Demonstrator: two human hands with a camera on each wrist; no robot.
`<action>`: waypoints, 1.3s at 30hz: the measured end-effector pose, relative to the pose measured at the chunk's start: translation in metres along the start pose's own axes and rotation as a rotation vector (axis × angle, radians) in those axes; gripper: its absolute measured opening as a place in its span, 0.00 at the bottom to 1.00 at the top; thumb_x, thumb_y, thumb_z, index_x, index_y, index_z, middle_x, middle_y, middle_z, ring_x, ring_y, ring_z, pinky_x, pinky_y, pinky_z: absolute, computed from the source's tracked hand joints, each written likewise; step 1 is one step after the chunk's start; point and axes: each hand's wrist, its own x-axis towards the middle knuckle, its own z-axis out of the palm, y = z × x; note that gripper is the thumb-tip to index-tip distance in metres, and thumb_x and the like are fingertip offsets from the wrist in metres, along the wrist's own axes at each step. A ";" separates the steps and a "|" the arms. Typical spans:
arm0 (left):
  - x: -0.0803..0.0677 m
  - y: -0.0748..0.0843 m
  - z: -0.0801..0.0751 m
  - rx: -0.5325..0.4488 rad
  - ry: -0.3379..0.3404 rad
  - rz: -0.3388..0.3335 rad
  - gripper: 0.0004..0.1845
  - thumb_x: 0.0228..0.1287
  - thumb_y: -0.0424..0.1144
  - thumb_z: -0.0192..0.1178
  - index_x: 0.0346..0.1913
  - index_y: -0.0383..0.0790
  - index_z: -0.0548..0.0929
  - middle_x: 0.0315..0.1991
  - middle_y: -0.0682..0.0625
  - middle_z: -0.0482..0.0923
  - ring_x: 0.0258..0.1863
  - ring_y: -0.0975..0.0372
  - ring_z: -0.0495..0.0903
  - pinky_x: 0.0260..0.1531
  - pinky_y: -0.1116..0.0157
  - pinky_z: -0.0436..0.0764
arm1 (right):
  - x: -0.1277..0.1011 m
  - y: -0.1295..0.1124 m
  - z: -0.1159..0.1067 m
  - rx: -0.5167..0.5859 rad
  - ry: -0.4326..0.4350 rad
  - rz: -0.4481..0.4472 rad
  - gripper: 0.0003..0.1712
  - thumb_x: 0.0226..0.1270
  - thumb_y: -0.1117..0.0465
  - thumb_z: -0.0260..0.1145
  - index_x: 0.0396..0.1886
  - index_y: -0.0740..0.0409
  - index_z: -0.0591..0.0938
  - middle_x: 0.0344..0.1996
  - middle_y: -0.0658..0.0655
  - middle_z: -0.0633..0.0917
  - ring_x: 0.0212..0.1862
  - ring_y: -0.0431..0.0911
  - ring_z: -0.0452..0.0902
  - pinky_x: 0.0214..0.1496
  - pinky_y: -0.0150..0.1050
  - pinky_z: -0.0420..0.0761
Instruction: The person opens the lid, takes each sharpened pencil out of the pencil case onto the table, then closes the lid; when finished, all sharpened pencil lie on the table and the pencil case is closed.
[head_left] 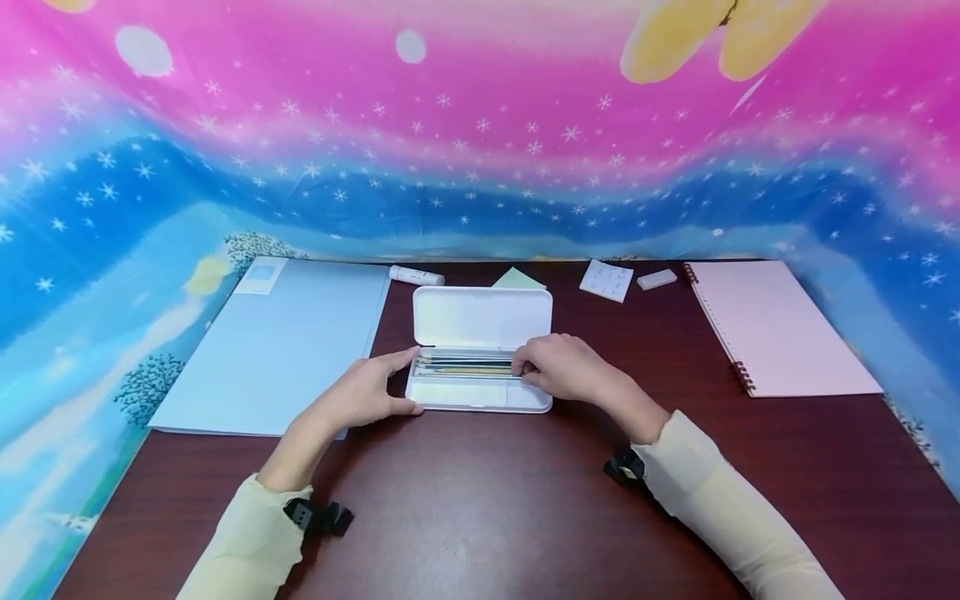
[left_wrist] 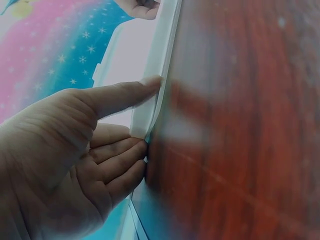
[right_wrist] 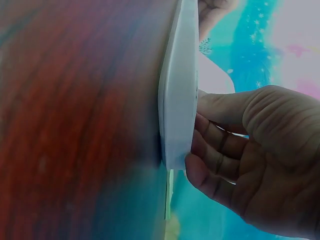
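Observation:
An open white pencil case (head_left: 480,398) lies in the middle of the dark wood table (head_left: 480,500), its lid (head_left: 482,317) folded back flat. Several pencils (head_left: 461,364) lie in the rear compartment. My left hand (head_left: 372,390) holds the case's left end, index finger at the back corner and thumb at the front. In the left wrist view that hand (left_wrist: 107,135) touches the case rim (left_wrist: 160,65). My right hand (head_left: 561,368) covers the case's right end, its curled fingers on the pencils' ends. In the right wrist view the fingers (right_wrist: 210,160) curl against the case edge (right_wrist: 177,100).
A pale blue folder (head_left: 277,346) lies at the left and a pink spiral notebook (head_left: 772,329) at the right. Behind the case are a white glue stick (head_left: 416,275), a green note (head_left: 519,280), a white sheet (head_left: 606,280) and an eraser (head_left: 657,279). A colourful cloth (head_left: 480,150) hangs behind.

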 end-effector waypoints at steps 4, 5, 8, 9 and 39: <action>0.000 0.000 0.001 -0.013 0.004 -0.007 0.54 0.52 0.57 0.76 0.78 0.38 0.63 0.72 0.39 0.72 0.69 0.47 0.73 0.66 0.46 0.74 | 0.000 0.004 0.000 0.040 -0.013 0.003 0.04 0.69 0.60 0.70 0.39 0.47 0.88 0.38 0.48 0.87 0.36 0.43 0.75 0.42 0.38 0.76; 0.000 0.000 0.001 -0.014 0.006 -0.007 0.54 0.52 0.57 0.76 0.78 0.38 0.63 0.72 0.39 0.72 0.69 0.47 0.74 0.66 0.46 0.74 | 0.001 0.004 0.000 0.048 -0.013 0.001 0.04 0.68 0.61 0.70 0.39 0.47 0.88 0.37 0.48 0.86 0.36 0.43 0.75 0.42 0.38 0.75; 0.000 0.001 0.002 -0.014 0.014 -0.007 0.53 0.53 0.56 0.76 0.78 0.38 0.63 0.71 0.39 0.72 0.69 0.46 0.73 0.66 0.45 0.74 | 0.001 0.006 0.001 0.060 -0.006 -0.008 0.04 0.68 0.61 0.71 0.39 0.47 0.88 0.35 0.48 0.85 0.36 0.43 0.75 0.41 0.37 0.74; -0.001 0.001 0.002 -0.015 0.017 -0.010 0.53 0.53 0.55 0.77 0.78 0.38 0.63 0.72 0.39 0.72 0.70 0.46 0.73 0.66 0.45 0.73 | 0.001 0.005 0.001 0.063 -0.004 -0.011 0.04 0.68 0.61 0.71 0.39 0.47 0.88 0.35 0.48 0.85 0.36 0.43 0.75 0.41 0.37 0.74; -0.003 0.005 -0.001 0.023 0.008 -0.072 0.52 0.52 0.57 0.77 0.78 0.45 0.65 0.70 0.40 0.74 0.68 0.47 0.75 0.63 0.46 0.76 | -0.047 0.081 -0.041 0.101 0.266 -0.012 0.08 0.63 0.62 0.75 0.38 0.44 0.92 0.37 0.45 0.91 0.41 0.42 0.85 0.47 0.44 0.81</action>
